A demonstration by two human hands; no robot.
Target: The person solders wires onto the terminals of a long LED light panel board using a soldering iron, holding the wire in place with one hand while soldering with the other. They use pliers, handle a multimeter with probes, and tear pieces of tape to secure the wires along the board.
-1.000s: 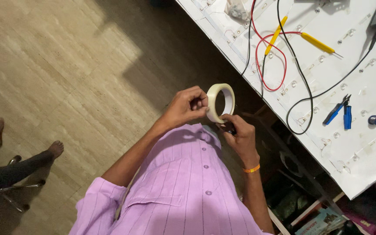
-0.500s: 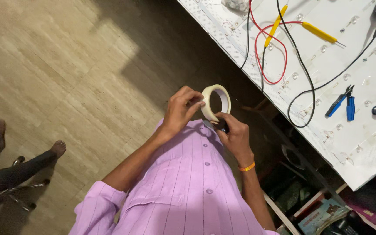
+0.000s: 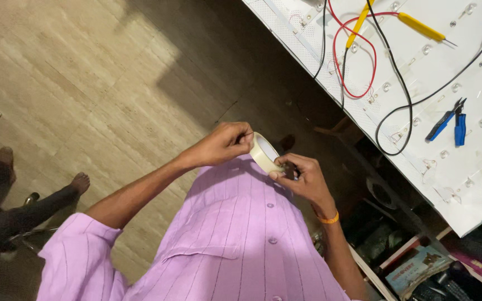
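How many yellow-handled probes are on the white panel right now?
2. One yellow probe lies steeply slanted by the red wire loop; the other yellow probe lies to its right, tip pointing right. More may sit beyond the frame's top edge.

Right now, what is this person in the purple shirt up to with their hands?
The person holds a roll of pale tape between both hands in front of their chest. The left hand pinches at the roll's top edge, while the right hand grips it from below. Beside them, a white panel carries red and black wires, yellow probes and blue-handled pliers, all untouched. Another person's bare feet show at the left on the floor.
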